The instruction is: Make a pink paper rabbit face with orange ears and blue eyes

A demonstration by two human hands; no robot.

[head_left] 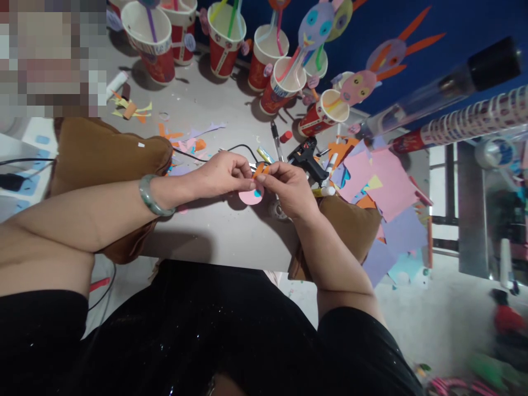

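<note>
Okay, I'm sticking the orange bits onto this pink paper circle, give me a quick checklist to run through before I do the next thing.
1. Pink circle held: ok, it hangs below the fingertips of both hands, above the table.
2. Orange piece in a grip: ok, pinched between the left hand and right hand, at the circle's top edge.
3. Orange piece actually stuck down: cannot tell, fingers cover the joint.
4. Glue gun within reach: ok, it lies just beyond the right hand.
5. Glue gun nozzle clear of paper: cannot tell, the coloured paper sheets lie right beside it.
6. Finished cups out of the way: ok, they stand at the far side.
</note>
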